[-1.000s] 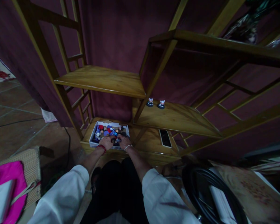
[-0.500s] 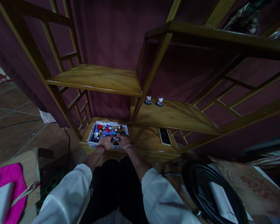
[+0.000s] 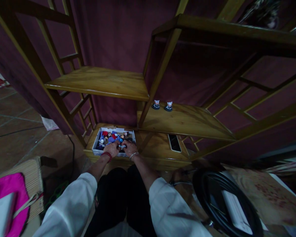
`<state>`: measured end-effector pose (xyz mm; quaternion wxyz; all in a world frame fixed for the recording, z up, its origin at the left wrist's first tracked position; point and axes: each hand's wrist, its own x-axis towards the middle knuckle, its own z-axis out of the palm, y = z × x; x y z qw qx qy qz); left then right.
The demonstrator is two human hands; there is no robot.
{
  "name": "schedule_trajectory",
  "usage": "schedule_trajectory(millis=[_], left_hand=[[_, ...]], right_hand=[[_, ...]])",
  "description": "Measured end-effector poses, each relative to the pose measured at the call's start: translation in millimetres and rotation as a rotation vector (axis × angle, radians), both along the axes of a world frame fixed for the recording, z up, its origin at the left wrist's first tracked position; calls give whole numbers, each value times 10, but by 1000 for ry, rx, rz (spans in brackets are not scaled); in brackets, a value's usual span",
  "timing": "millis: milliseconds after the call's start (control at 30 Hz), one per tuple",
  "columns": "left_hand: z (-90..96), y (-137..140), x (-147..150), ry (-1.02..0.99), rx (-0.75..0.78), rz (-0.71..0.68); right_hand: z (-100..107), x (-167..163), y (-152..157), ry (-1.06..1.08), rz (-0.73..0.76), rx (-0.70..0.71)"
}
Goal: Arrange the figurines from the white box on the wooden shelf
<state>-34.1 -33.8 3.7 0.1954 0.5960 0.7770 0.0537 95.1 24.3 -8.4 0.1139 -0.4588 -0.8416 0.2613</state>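
A white cardboard box (image 3: 96, 141) full of small colourful toy figures stands on the bottom shelf. Over its front edge, my left hand (image 3: 111, 149), with a red bead bracelet, and my right hand (image 3: 130, 148), with a silver bangle, come together. Between their fingertips is a small pale toy figure (image 3: 122, 146), partly covered by the fingers of both hands. Its details are too small to make out. On the raised shelf to the right, two white-and-black cat-like figurines (image 3: 168, 106) stand upright side by side on dark round bases.
A phone (image 3: 174, 143) lies on the bottom shelf, right of the box. Wooden posts and an upper left shelf (image 3: 98, 80) frame the space. Coiled black hose (image 3: 199, 194) is at lower right; a pink cloth (image 3: 11, 187) and a white device (image 3: 1, 210) sit at lower left.
The pale figure shows more clearly between my fingertips, and my hands have shifted only slightly over the box. The camera view has moved a little; the shelf figurines stand as before.
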Motion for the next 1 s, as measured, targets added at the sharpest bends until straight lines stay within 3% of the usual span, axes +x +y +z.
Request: schedule_trajectory(millis=[600,1000], left_hand=[[-37,45,-22,-29,-12,12],[-16,10,-9,-38,16,3]], right_hand=[[1,-6,10,27,13,-55],[23,-2,11,89,16,19]])
